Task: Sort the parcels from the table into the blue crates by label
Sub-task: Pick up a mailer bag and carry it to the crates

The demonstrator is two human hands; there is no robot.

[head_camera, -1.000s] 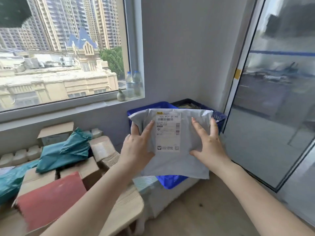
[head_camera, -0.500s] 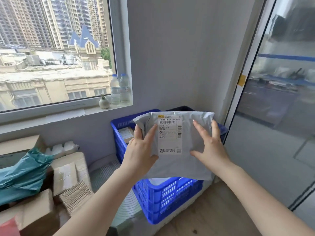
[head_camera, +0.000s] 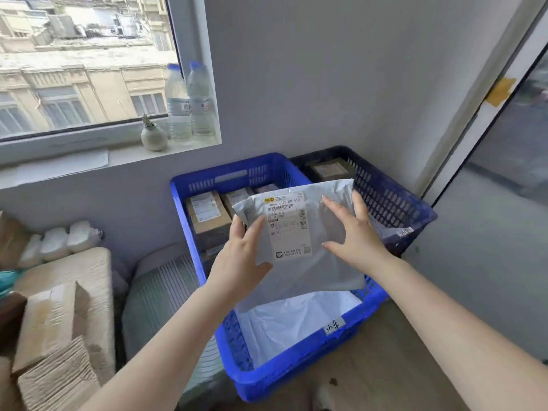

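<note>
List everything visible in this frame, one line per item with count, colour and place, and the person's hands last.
Grey plastic mailer bag: one, white label, held above the bright blue crate.
Bright blue plastic crate: one, on floor, holds cardboard boxes and white bags.
Dark navy plastic crate: one, behind right, holds a box.
Brown cardboard boxes: at least three, inside blue crate.
Clear water bottles: two, on windowsill.
Small pale plant pot: one, on windowsill.
Tan cardboard pile: several, left.
Left hand: grips mailer's left edge.
Right hand: holds mailer's right side.
</note>
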